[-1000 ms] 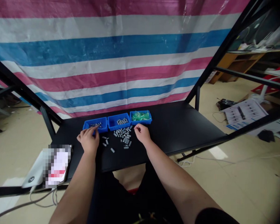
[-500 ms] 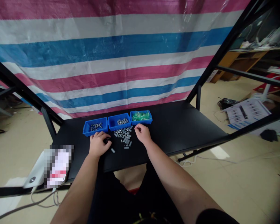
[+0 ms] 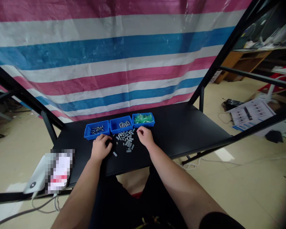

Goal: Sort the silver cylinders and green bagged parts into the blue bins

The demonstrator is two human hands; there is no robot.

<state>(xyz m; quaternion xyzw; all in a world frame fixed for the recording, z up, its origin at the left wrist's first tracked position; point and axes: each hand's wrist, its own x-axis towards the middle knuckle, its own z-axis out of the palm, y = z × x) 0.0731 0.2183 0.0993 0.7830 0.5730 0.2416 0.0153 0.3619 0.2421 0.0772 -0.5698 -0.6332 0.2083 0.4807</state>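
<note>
My left hand (image 3: 100,147) rests on the black tabletop just in front of the left blue bin, its thumb apart from the curved fingers and nothing visible between them. Beside the right edge of a loose pile of small grey metal cylinders (image 3: 129,144), my right hand (image 3: 145,136) is closed, fingers curled inward; whatever they may hold is hidden. One cylinder (image 3: 115,154) lies alone near my left thumb. The left blue bin (image 3: 86,135) contains small dark metal pieces, and the middle blue bin (image 3: 113,128) has grey cylinders at its right side.
A right blue bin (image 3: 150,124) holds green plastic packets (image 3: 143,119). At the table's left edge lie a white device (image 3: 35,178) with cables and a blurred-out phone-like object (image 3: 59,171). A striped sheet (image 3: 124,70) hangs behind the black table (image 3: 181,133).
My left fingers have drawn back slightly, and small pieces to their right now show more plainly. My right hand stays almost still by the pile. The whole view has shifted a little.
</note>
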